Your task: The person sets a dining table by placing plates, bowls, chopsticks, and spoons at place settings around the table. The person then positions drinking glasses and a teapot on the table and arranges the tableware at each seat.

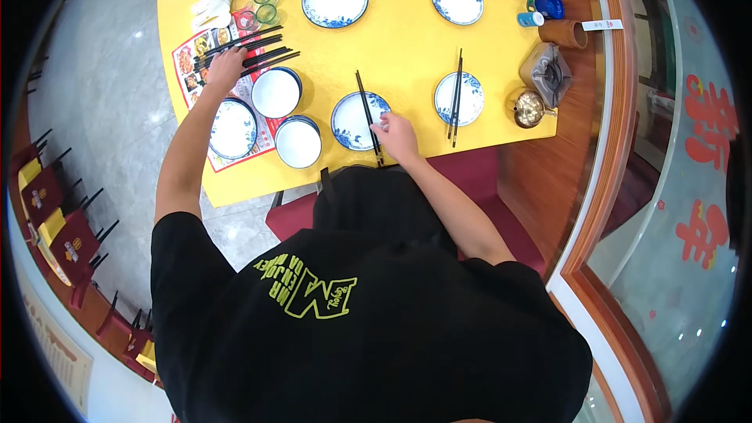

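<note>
My left hand (pixel 225 67) is closed on a loose bundle of black chopsticks (pixel 270 58) at the table's left side; its fingertips are partly hidden. Below it are a white bowl (pixel 276 94), a second white bowl (pixel 298 145) and a blue-and-white plate (pixel 233 129). My right hand (pixel 397 138) pinches a pair of black chopsticks (pixel 363 98) lying across a blue-patterned plate (pixel 345 123) at the near edge. To its right, another pair of chopsticks (pixel 457 102) rests on another patterned plate (pixel 472 102).
Two patterned plates (pixel 335 0) (pixel 457 0) lie on the far side of the yellow table (pixel 399 39). Several glasses (pixel 258 4) and white spoons (pixel 213 8) stand back left, above a printed menu sheet (pixel 185 63). At right are a wooden holder (pixel 560 33), a stove (pixel 548 74) and a shiny pot (pixel 528 108).
</note>
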`<state>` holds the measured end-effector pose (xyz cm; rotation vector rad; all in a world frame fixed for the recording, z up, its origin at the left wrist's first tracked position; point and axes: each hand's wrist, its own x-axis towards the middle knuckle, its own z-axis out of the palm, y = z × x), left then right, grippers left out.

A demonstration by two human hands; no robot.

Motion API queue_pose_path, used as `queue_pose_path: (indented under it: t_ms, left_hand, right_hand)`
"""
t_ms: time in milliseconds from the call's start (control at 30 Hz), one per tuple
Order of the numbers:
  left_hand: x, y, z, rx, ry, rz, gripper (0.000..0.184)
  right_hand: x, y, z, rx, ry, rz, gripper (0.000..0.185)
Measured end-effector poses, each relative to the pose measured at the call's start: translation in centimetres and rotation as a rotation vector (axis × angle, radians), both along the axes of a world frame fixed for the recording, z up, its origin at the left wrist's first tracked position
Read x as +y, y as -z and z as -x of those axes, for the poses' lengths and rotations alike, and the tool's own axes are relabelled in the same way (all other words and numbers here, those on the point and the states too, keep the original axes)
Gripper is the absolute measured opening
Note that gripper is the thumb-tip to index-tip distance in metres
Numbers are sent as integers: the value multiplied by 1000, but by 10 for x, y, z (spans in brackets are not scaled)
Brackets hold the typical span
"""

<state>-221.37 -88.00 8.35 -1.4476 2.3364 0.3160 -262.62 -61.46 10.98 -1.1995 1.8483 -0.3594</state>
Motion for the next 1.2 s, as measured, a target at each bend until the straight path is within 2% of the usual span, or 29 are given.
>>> queue_pose_path:
  t_ms: [67, 233, 400, 567, 733, 800, 967, 1033, 1133, 1200]
  left_hand:
    - [-1, 3, -6, 40, 27, 21, 28]
    - [10, 5, -8, 161, -37, 77, 25]
    - [13, 6, -7, 200, -82, 68, 21]
    - [20, 11, -11, 246, -136, 94, 19]
    - [26, -13, -11, 335, -206, 163, 22]
    - [30, -26, -16, 457, -193, 278, 22]
    - [55, -105, -11, 599, -331, 514, 21]
    - [71, -128, -14, 818, -479, 678, 20]
    - [100, -153, -17, 746, -628, 642, 20]
    - [112, -137, -34, 616, -620, 549, 22]
  right_hand:
    - [-6, 0, -13, 186, -149, 38, 33]
    - [-12, 6, -22, 226, -177, -48, 29]
    - [-5, -2, 14, 45, 201, 57, 25]
    - [-3, -15, 61, 132, 229, 55, 27]
    - [-5, -5, 43, 62, 50, 69, 32]
    - [-8, 2, 30, 20, -12, 11, 30]
    - [-17, 9, 12, 137, -114, -22, 28]
    - [-19, 6, 8, 174, -168, -12, 29]
    - [-23, 10, 7, 186, -214, 11, 29]
    - [-22, 8, 6, 200, -214, 54, 30]
